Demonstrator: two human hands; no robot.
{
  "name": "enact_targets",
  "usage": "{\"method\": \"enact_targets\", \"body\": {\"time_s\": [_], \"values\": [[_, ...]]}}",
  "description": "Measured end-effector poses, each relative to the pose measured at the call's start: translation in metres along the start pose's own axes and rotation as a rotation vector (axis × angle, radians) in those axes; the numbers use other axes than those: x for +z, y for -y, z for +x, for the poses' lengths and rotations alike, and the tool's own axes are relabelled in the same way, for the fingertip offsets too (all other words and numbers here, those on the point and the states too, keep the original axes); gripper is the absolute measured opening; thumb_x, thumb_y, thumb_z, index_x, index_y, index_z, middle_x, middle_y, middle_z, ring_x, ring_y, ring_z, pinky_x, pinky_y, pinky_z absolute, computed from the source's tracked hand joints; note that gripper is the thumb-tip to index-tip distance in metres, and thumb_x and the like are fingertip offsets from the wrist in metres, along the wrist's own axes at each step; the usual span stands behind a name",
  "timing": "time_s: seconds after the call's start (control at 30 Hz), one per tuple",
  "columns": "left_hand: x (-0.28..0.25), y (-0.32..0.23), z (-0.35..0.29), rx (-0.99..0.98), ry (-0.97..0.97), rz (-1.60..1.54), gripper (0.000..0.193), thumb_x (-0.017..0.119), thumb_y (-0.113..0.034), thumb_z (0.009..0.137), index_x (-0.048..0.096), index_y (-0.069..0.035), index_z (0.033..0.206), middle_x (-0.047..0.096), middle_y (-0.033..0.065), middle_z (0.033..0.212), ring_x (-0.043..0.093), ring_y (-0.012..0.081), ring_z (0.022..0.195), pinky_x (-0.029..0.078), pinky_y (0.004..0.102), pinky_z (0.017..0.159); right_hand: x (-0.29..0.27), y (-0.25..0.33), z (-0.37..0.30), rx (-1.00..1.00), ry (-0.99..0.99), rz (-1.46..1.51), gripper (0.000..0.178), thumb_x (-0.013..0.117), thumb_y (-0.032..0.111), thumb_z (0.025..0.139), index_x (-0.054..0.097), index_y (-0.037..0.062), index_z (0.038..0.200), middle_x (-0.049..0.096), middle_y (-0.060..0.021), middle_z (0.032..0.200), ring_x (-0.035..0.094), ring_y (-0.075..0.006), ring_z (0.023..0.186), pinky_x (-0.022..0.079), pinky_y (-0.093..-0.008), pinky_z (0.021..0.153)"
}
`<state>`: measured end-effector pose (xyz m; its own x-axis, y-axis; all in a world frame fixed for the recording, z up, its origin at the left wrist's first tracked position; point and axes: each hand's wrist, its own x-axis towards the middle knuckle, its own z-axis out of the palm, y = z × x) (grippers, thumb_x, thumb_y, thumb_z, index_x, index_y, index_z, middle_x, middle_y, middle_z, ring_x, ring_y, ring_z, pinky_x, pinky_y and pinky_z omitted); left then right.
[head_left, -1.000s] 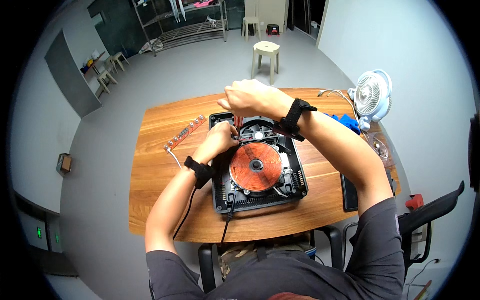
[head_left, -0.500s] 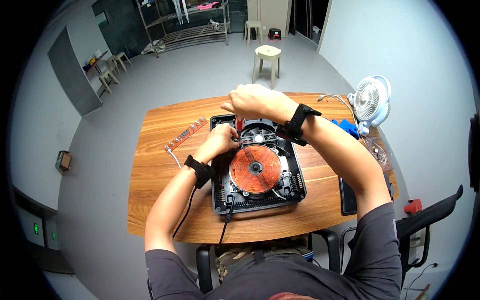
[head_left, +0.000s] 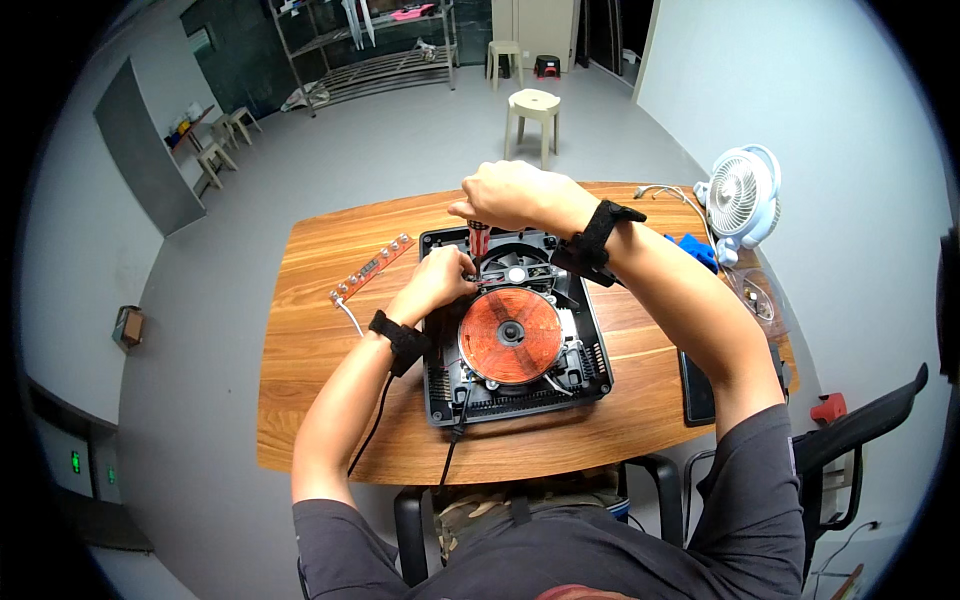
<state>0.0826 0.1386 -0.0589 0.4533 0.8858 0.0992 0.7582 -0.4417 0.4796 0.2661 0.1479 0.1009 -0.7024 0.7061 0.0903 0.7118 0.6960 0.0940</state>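
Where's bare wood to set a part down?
Bare tabletop lies left of the left forearm, below the orange circuit board; another patch separates the opened induction cooker from the black slab. Crowded: the far right corner, around fan and blue cloth.

Red-and-white-handled screwdriver (head_left: 479, 238): upright, at far left of black rectangular open-topped housing (head_left: 530, 411), lying flat; round copper-coloured coil (head_left: 485, 337) exposed.

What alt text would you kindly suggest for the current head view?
A right hand holds a red-handled screwdriver upright over an opened black appliance with a round reddish coil; the left hand is beside its lower end. A narrow circuit board lies on the wooden table, further left.
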Motion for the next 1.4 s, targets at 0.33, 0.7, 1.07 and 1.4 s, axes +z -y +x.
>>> {"method": "enact_targets", "body": {"time_s": [0.33,0.7,1.07,1.4], "values": [[-0.009,-0.012,-0.003,-0.071,0.062,0.049,0.032,0.086,-0.018,0.071,0.079,-0.005,0.100,0.074,0.0205,0.098,0.072,0.0354,0.099,0.056,0.0431,0.090,-0.023,0.005,-0.016,-0.012,0.119,0.194,0.047,0.053,0.042,0.099,0.060,-0.0026,0.113,0.071,-0.0269,0.087,0.071,-0.0433,0.084,0.057,-0.0491,0.074],[-0.004,-0.002,-0.009,-0.050,-0.030,0.004,0.031,0.088,-0.021,0.070,0.079,-0.006,0.096,0.070,0.0159,0.089,0.068,0.0331,0.086,0.055,0.0429,0.081,-0.005,0.011,-0.003,0.114,0.021,0.152,0.052,0.053,0.048,0.099,0.062,-0.0026,0.108,0.071,-0.0257,0.090,0.071,-0.0430,0.082,0.058,-0.0497,0.074],[-0.004,-0.003,-0.005,-0.019,0.010,0.040,0.032,0.087,-0.021,0.070,0.079,-0.005,0.097,0.071,0.0190,0.091,0.070,0.0346,0.087,0.056,0.0426,0.081,0.001,0.009,0.001,-0.116,0.038,0.244,0.028,0.059,0.028,0.099,0.064,0.0008,0.106,0.068,-0.0241,0.090,0.067,-0.0437,0.088,0.056,-0.0489,0.079],[-0.001,-0.006,-0.001,-0.048,0.020,0.000,0.033,0.087,-0.021,0.070,0.079,-0.004,0.097,0.073,0.0193,0.093,0.070,0.0343,0.091,0.056,0.0431,0.084,-0.034,0.018,-0.014,0.105,0.310,0.298,0.045,0.059,0.027,0.096,0.045,-0.0065,0.123,0.073,-0.0263,0.091,0.074,-0.0380,0.074,0.060,-0.0416,0.055]]}}
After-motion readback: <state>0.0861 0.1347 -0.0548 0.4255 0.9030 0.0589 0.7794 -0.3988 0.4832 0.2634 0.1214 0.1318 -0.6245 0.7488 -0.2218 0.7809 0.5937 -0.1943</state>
